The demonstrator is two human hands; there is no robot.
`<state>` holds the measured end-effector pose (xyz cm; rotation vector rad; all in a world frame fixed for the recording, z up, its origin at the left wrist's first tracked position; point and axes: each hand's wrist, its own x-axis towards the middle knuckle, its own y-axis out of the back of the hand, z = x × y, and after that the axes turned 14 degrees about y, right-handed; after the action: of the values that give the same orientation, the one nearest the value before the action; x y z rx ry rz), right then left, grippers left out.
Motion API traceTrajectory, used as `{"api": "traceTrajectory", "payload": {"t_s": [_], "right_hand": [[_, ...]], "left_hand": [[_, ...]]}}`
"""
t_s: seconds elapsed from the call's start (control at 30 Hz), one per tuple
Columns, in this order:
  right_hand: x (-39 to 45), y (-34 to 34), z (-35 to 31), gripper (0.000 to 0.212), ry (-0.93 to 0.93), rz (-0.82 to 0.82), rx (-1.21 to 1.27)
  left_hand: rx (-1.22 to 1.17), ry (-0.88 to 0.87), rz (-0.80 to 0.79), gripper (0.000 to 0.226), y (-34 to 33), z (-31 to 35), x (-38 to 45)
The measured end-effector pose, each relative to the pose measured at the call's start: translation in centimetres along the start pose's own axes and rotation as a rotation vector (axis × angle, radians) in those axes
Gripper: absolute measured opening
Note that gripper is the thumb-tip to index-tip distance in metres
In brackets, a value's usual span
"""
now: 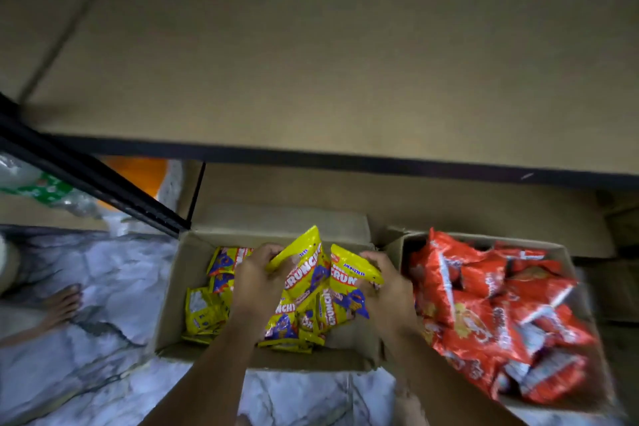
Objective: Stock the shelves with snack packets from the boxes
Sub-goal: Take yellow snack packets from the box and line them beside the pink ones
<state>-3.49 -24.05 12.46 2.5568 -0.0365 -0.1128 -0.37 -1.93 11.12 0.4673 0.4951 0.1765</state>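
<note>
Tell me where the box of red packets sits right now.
In the head view, the box of red packets sits on the floor at lower right, directly beside the box of yellow packets and just below the shelf.

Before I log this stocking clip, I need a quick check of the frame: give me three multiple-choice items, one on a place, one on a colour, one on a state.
1. Where does the box of red packets stand relative to the box of yellow packets?
A. To its right
B. To its left
C. Stacked on top of it

2. What colour are the packets that the hands are gripping?
A. Green
B. Yellow
C. Red

3. What is the state of the wide shelf board above the boxes?
A. Full of red packets
B. Holding one closed box
C. Bare, no packets on it

Answers: 1 A, the red packets sit on the right side of the view. 2 B, the left hand and right hand each pinch a yellow packet. 3 C, only plain brown surface shows.
</note>
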Motion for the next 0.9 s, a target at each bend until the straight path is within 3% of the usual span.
{"api": "traceTrajectory", "payload": {"t_s": [0.07, 0.17, 0.27, 0.5, 0.8, 0.9], "right_hand": [[-0.4, 3.6, -3.3, 0.058, 0.041, -0.023, 0.005], [-1.0, 9.3, -9.3, 0.019, 0.082, -0.008, 0.026], [-1.2, 15.0, -14.2, 0.049, 0.113, -0.005, -0.012], [-3.2, 27.8, -24.6, 0.039, 0.215, 0.101, -0.015], [-5.8, 41.3, -34.5, 0.043, 0.331, 0.306, 0.068], [-6.3, 45.1, -36.9, 0.041, 0.366, 0.343, 0.11]], "left_hand": [[0.023, -0.055, -0.063, 0.013, 2.0, 5.0, -2.0], [0.008, -0.092, -0.145, 0.012, 4.8, 12.2, -5.1], [-0.005, -0.139, -0.206, 0.01, 7.0, 18.8, -8.2], [-0.048, -0.274, -0.359, 0.009, 10.5, 33.7, -14.8], [0.024, -0.71, -0.407, 0.017, 13.6, 49.4, -22.6], [0.0, -0.776, -0.427, 0.018, 13.7, 53.7, -24.5]]}}
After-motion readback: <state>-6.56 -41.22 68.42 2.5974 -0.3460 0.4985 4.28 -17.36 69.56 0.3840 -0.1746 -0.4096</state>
